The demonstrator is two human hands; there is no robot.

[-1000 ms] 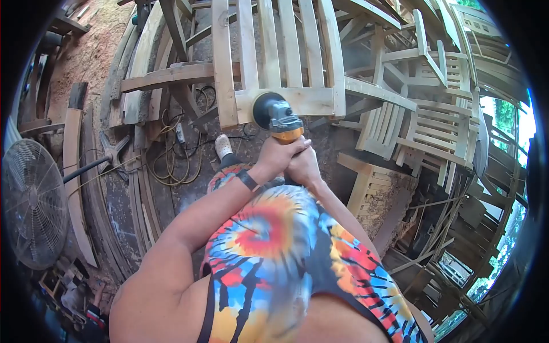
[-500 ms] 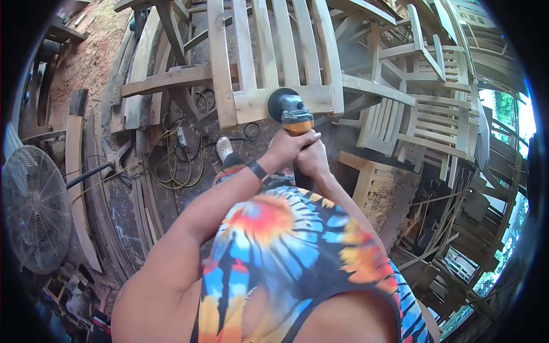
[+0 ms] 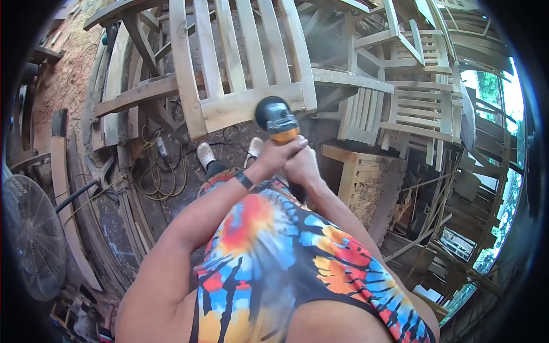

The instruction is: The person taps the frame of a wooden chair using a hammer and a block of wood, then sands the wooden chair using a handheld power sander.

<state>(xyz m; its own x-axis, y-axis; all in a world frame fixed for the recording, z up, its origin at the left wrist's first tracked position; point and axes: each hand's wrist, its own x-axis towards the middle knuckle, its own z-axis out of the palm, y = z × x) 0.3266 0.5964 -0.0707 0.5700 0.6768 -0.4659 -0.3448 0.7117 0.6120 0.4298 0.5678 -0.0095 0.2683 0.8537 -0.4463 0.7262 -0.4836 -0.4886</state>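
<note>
An orange-and-grey angle grinder point(image 3: 281, 127) with a round dark disc point(image 3: 263, 112) is held out in front of me by both hands. My left hand point(image 3: 275, 156), below a dark wristband, is wrapped around its body. My right hand point(image 3: 303, 169) grips just behind, close against the left; its fingers are partly hidden. The disc is at the lower edge of the wide end rail point(image 3: 229, 108) of a slatted wooden bench or chair frame point(image 3: 250, 48). Whether disc and wood touch is hard to tell. Pale dust hangs near the frame.
Slatted wooden chairs point(image 3: 417, 108) are stacked at right, beside a wooden piece with slats point(image 3: 360, 177). A large fan point(image 3: 35, 234) stands at left, near long planks point(image 3: 71, 200). Coiled yellow cord point(image 3: 157, 180) lies on the floor by my shoes point(image 3: 206, 154).
The view has shifted, so the surroundings sit further left. The grinder has moved a little toward the right along the rail. Both hands keep their grip, and a second shoe now shows.
</note>
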